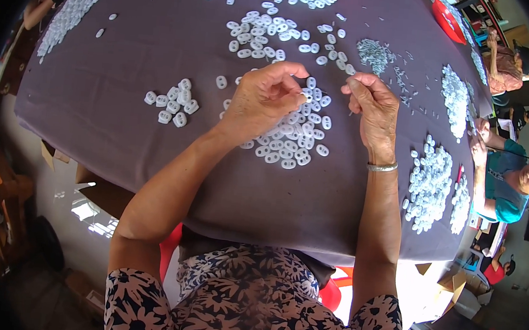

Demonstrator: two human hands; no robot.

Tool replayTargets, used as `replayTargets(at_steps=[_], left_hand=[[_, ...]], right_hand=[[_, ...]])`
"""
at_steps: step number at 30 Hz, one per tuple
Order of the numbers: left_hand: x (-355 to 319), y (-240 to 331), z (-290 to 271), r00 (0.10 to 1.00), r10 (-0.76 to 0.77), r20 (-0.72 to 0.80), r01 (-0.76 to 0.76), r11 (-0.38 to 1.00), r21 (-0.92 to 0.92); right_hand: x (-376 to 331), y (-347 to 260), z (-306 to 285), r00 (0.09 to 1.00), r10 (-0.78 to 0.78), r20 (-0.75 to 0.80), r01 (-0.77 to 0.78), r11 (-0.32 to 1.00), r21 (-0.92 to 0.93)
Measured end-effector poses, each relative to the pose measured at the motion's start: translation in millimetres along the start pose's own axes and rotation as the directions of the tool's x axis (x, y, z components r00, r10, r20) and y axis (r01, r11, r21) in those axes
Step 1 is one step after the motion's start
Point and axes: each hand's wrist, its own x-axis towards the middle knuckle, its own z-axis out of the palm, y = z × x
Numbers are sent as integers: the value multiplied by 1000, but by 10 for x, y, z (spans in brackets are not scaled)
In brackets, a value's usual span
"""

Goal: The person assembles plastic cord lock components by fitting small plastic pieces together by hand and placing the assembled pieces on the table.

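My left hand [264,99] is above the table, thumb and forefinger pinching a small white two-hole plastic piece [308,98]. Apart from it, on the right, my right hand [372,108] is closed with thumb and forefinger pressed together; whatever is in them is too small to make out. Beneath and between the hands lies a loose heap of white oval two-hole pieces [290,147], partly hidden by my left hand. Just beyond my right hand is a pile of tiny metal springs [376,55], some strewn rightward. Left of my left hand sits a small cluster of thicker white pieces [172,101].
A dark cloth covers the table [91,131]. More white pieces [266,33] lie farther off, with larger heaps at the far edge, far left and right [429,186]. A red dish [448,21] stands at the far right. Other people [508,180] sit around the table.
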Motion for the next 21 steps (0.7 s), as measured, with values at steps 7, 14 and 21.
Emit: replayTargets(at_steps=[7,14,21], left_hand=[[-8,16,-17,999,-2,39,3,1000,-13],[-10,24,-21,996,-59,74,60,998,-14],[-6,10,-16,995,-57,87,57,998,-2]], right_hand=[[-100,13,410,988,-68,140,77,995,-62],[-87,-20,388,956,-2,295,40,992,-120],[-92,-33,376,944,44,328,12,986,-168]])
